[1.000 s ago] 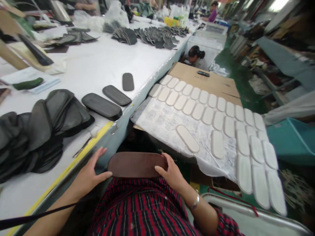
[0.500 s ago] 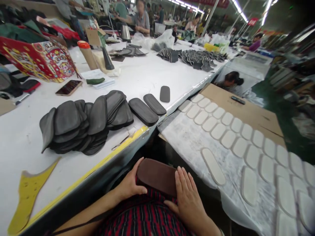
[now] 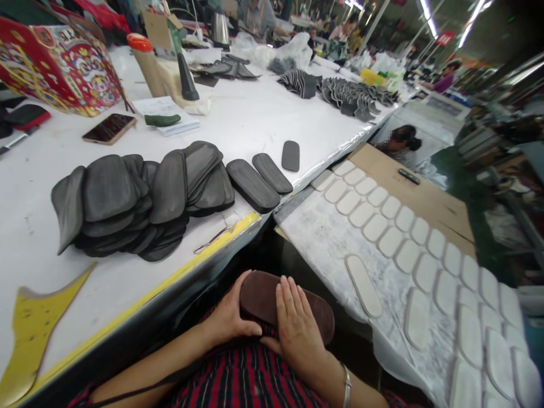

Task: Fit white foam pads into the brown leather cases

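Note:
A brown, leather-look oblong panel (image 3: 260,297) with rounded ends lies across my lap, over a striped red and black garment. My left hand (image 3: 232,311) grips its left end, thumb on the near edge and fingers around the far side. My right hand (image 3: 297,323) lies over the panel's middle, its fingers stretched flat on the surface and its thumb by the near edge. Part of the panel is hidden under that hand. On the white table to the front left is a heap of dark grey rounded panels (image 3: 113,187), with a few separate grey pieces (image 3: 254,184) beside it.
To my right, a covered board (image 3: 323,249) carries rows of pale oblong pieces (image 3: 391,241). A yellow template (image 3: 40,323) lies at the table's left front. Farther back are a phone (image 3: 109,128), a red printed box (image 3: 63,68) and a tan bottle (image 3: 147,65). People sit beyond.
My right hand has slid left along the brown panel, from its right end to its middle, uncovering that end. My left hand keeps its hold. The view has shifted slightly.

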Action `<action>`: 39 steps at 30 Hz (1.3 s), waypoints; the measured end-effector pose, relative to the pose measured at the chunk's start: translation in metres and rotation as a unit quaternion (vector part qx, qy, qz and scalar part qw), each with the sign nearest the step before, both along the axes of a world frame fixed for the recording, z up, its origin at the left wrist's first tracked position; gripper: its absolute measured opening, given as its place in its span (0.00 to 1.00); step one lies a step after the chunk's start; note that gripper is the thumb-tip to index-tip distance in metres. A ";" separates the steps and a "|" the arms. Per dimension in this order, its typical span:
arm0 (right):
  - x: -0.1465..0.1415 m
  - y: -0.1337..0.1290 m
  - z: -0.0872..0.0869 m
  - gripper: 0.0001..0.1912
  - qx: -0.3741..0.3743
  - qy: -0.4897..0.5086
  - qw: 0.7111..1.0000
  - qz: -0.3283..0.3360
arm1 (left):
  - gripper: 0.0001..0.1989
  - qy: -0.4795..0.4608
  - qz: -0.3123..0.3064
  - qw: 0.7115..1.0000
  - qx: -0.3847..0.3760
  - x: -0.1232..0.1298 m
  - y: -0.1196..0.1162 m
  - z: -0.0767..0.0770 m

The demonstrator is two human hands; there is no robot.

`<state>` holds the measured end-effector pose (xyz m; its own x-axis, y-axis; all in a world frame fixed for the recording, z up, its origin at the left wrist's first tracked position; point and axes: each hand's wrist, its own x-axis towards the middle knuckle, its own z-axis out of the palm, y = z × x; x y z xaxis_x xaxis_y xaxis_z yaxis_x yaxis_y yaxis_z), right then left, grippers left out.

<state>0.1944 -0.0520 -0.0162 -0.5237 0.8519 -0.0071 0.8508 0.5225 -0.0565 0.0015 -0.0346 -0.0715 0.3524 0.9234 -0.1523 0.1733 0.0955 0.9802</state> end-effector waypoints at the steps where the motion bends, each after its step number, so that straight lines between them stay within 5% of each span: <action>1: -0.003 0.001 0.001 0.53 -0.004 0.001 1.000 0.000 | 0.60 -0.007 0.001 1.000 -0.002 0.000 0.000 0.000; 16: -0.042 0.022 -0.004 0.39 -0.018 0.020 0.997 0.071 | 0.63 -0.051 -0.006 0.999 -0.006 -0.001 0.000 -0.008; 24: -0.058 0.025 -0.014 0.34 -0.025 0.022 0.998 0.055 | 0.67 -0.049 -0.015 0.999 0.006 -0.004 0.000 -0.011; 27: -0.059 0.027 -0.001 0.37 -0.071 0.049 0.992 0.090 | 0.59 -0.058 -0.026 0.998 0.003 -0.006 -0.004 -0.010; 31: -0.036 0.029 0.028 0.39 -0.177 0.162 0.953 0.187 | 0.37 -0.076 0.030 0.991 -0.102 -0.005 0.001 0.005; 34: 0.005 0.022 0.034 0.29 -0.165 0.288 0.943 0.015 | 0.32 -0.073 0.062 0.981 -0.169 0.000 0.011 0.023; 37: 0.051 0.004 0.017 0.22 -0.063 0.315 0.916 -0.240 | 0.29 -0.044 0.035 0.983 -0.176 0.003 0.017 0.034; 39: 0.073 -0.010 0.000 0.25 -0.053 0.322 0.885 -0.333 | 0.30 -0.029 0.005 0.987 -0.158 0.002 0.015 0.034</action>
<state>0.2674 -0.0618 -0.0160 0.1693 0.9855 0.0117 0.7420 -0.1196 -0.6597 0.0032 -0.0194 -0.0371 0.3601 0.8370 -0.4121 0.1143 0.3988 0.9099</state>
